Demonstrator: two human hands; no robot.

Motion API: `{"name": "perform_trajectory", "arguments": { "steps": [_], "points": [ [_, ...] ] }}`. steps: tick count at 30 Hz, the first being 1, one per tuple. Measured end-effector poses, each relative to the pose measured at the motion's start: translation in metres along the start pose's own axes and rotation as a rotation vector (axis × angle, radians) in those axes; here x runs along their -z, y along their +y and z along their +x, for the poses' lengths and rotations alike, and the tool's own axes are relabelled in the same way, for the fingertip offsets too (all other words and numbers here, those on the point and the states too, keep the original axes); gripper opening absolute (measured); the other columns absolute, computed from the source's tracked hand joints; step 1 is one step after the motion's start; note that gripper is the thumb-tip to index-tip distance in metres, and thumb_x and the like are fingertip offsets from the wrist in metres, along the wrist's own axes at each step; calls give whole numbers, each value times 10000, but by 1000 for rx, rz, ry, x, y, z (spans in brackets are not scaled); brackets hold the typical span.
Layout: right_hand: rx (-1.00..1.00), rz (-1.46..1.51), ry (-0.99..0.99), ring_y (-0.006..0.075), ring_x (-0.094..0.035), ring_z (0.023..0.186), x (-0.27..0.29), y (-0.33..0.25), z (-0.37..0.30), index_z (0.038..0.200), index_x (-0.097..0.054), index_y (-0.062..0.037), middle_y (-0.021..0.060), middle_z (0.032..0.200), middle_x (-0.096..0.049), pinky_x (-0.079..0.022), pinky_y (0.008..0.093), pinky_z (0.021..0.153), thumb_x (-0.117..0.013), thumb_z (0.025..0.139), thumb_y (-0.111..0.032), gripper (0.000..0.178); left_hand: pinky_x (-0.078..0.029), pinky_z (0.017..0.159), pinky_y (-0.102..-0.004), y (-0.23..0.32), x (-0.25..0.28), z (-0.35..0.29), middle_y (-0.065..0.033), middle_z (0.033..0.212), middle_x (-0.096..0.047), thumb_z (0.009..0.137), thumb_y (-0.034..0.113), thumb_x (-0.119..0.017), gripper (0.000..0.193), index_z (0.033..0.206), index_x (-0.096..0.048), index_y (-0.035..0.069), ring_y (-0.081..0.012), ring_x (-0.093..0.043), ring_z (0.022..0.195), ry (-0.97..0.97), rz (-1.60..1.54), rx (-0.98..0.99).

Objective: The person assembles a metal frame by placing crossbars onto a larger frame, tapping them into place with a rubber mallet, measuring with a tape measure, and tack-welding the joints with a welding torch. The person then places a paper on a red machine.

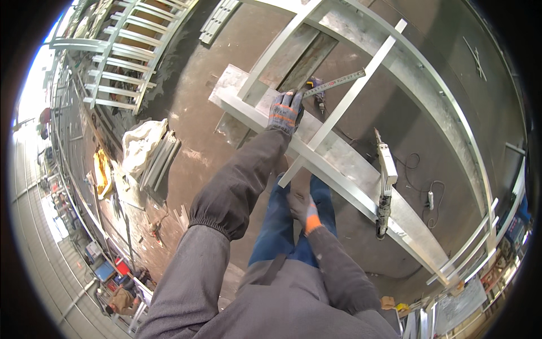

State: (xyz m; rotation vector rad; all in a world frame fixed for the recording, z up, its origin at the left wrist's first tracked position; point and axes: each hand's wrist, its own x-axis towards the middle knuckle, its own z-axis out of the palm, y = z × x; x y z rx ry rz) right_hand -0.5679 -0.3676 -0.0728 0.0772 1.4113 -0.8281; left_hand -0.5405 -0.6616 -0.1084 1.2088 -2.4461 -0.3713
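My left hand [286, 113], in a grey glove with orange stripes, is on the metal frame's near beam [316, 160]. Its fingers are closed at a tape measure [310, 85], whose blade [339, 81] stretches out to the right. The blade's end touches or overlaps a slim metal crossbar [357, 87]. My right hand [301, 204], gloved with an orange cuff, is low between my knees, just below the crossbar's near end. Its fingers are mostly hidden, so their grip cannot be made out.
A long white and black tool [386, 172] lies across the beam at right. A curved metal rail [451, 101] bounds the frame's far side. Slatted metal panels [127, 53] stand at upper left. A white sack [144, 141] and metal strips [160, 161] lie at left.
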Motion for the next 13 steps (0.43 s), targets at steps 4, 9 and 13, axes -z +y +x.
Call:
{"name": "perform_trajectory", "arguments": {
  "steps": [4, 9, 13],
  "points": [
    [-82, 375, -21, 223, -633, 844, -63, 1, 58, 1234, -557, -13, 102, 939, -666, -518, 310, 713, -661, 934, -281, 416, -486, 973, -493, -1, -4, -16, -219, 1253, -584, 898, 153, -654, 476, 1347, -536, 47, -411, -572, 1150, -95, -31, 118],
    [-13, 833, 103, 244, -580, 1062, -71, 11, 111, 1295, -546, -35, 118, 1131, -627, -477, 344, 905, -527, 961, -426, 514, -475, 964, -467, 0, -1, -8, -197, 1273, -575, 926, 188, -617, 461, 1355, -520, 51, -376, -572, 1132, -128, 10, 67],
    [62, 1055, 148, 255, -510, 1232, -70, 40, 128, 1377, -513, -37, 132, 1285, -585, -416, 351, 1039, -497, 956, -472, 605, -459, 971, -455, -3, -2, -11, -169, 1293, -573, 931, 231, -621, 454, 1344, -527, 68, -352, -570, 1141, -207, 99, 65]
  ]
}}
